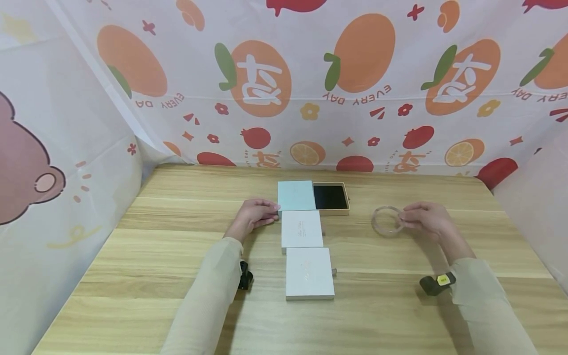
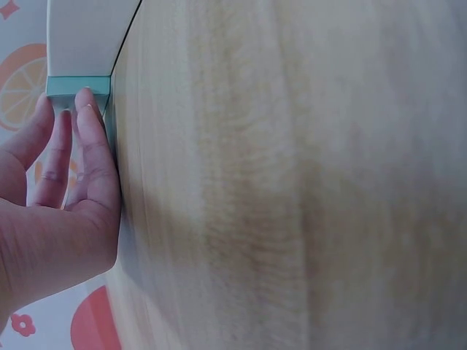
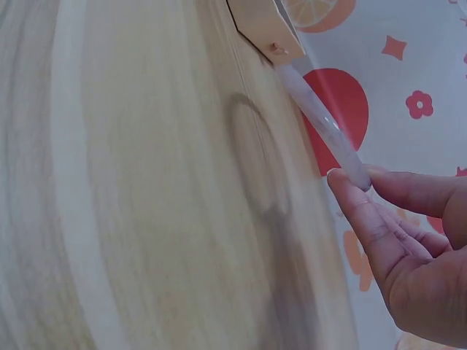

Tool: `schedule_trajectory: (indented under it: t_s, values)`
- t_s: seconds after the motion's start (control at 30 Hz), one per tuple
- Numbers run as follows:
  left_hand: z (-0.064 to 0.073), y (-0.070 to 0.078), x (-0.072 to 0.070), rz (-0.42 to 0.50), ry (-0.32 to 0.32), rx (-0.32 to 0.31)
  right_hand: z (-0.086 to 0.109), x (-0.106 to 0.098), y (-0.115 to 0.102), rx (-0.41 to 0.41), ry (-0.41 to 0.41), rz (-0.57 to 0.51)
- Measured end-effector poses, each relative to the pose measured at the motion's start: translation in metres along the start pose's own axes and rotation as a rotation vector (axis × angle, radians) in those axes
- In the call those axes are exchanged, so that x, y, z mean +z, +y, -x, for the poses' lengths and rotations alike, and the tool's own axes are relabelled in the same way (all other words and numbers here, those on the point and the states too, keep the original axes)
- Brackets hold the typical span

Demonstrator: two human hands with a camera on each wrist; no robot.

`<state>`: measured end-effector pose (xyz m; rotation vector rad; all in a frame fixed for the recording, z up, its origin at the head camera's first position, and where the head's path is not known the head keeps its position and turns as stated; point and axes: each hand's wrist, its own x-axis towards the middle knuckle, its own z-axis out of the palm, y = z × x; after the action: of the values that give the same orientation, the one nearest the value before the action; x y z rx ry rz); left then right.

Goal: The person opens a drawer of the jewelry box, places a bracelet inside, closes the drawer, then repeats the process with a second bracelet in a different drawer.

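My right hand (image 1: 428,219) pinches a translucent pale bangle (image 1: 374,222) between thumb and fingertips. In the right wrist view the bangle (image 3: 317,109) is seen nearly edge-on, off the tabletop with its shadow below. At the back, the fingertips of my left hand (image 1: 255,217) hold the left end of a light blue slide box (image 1: 296,195). Its drawer (image 1: 347,212) is pulled out to the right and shows a dark lining. The left wrist view shows the thumb and fingers of my left hand (image 2: 73,211) on the box's blue-green end (image 2: 80,84).
Two white boxes stand in a column in front of the blue one, a middle box (image 1: 301,229) and a nearer box (image 1: 309,273), each with a small pull tab on the right. The wooden table (image 1: 377,305) meets a fruit-print cloth (image 1: 310,133) at its back edge.
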<state>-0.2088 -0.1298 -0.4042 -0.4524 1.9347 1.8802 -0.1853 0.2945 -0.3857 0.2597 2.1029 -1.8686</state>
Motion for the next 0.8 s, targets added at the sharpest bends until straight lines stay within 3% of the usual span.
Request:
schedule_trajectory:
  t_s: [0.23, 0.8]
  values:
    - [-0.002, 0.000, 0.000, 0.001, 0.003, 0.002, -0.005, 0.007, -0.007, -0.016, -0.027, -0.075]
    - [-0.002, 0.001, -0.001, 0.006, 0.000, -0.006, -0.014, 0.027, -0.030, -0.008, -0.040, 0.003]
